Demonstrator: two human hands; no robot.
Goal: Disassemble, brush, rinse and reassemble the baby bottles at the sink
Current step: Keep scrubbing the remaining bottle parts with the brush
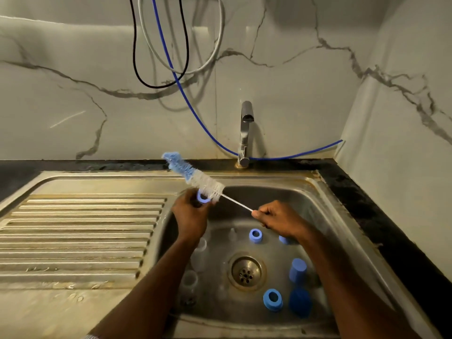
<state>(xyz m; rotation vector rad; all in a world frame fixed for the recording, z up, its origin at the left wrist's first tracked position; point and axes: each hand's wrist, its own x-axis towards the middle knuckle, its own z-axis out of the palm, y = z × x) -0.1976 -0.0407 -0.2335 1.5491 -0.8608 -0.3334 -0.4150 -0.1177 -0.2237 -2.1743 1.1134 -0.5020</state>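
Over the steel sink (325, 199), which fills the lower half of the view, both my bare arms reach in from the near edge. To the sink's left is its ribbed draining board (80, 231); behind it stand a chrome tap (245, 133) and a marble-patterned wall (73, 94) with black, white and blue cables (186, 99) hanging down. Above the sink's left rim, my left hand (189, 214) is curled around a blue bottle ring (202, 197), its opening turned toward me. The bottle brush (195, 176), with white and blue bristles, slants up and away from the ring toward the back of the sink, its bristles touching the ring. My right hand (278, 220), above the middle of the sink, pinches the brush's thin wire handle between closed fingers. Down in the sink lie the loose parts: clear bottle bodies (198, 259) on the left side under my left forearm, and blue rings (272, 299) and blue caps (297, 269) around the drain (245, 271) to its right and rear.
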